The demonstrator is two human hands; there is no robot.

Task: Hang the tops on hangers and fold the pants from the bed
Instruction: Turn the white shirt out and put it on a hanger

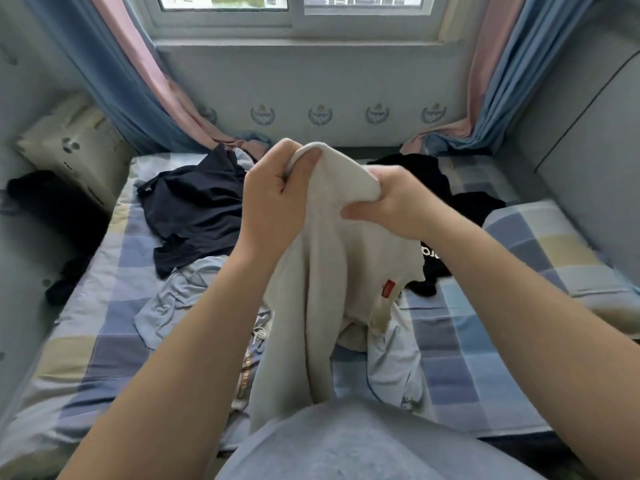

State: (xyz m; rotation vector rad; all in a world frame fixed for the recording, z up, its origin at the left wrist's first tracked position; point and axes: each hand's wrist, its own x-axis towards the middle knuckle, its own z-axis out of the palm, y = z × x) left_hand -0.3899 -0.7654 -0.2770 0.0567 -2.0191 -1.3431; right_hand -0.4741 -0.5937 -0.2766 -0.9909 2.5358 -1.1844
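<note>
The left hand (277, 199) is closed in a fist round the top edge of a cream garment (325, 265), thumb pressed against the cloth. The right hand (391, 202), just beside it, has its fingers curled round a bunched fold of the same garment. Both hands hold it raised above the middle of the bed (485, 358). The cloth hangs down between the forearms toward the near edge, where its lower end meets the person's grey-blue shirt (346, 445). A small red tag (388, 288) shows on its right side. Whether it is a top or pants cannot be told from its folds. Under the hanging cloth, a crumpled light blue garment (180, 299) lies spread across the middle of the bed. Beside it is a piece with a printed band and a white cord (258, 336). Toward the far left corner lies a dark navy top (197, 206), loosely heaped. Toward the far right is a black garment (433, 188) with white lettering, partly hidden behind the right forearm. The bed wears a checked sheet in blue, grey and pale yellow, and a pillow (554, 251) in the same check sits along the right edge. Blue and pink curtains (145, 98) hang at both far corners, below a window (298, 15). A pale box (69, 147) stands off the far left corner.
</note>
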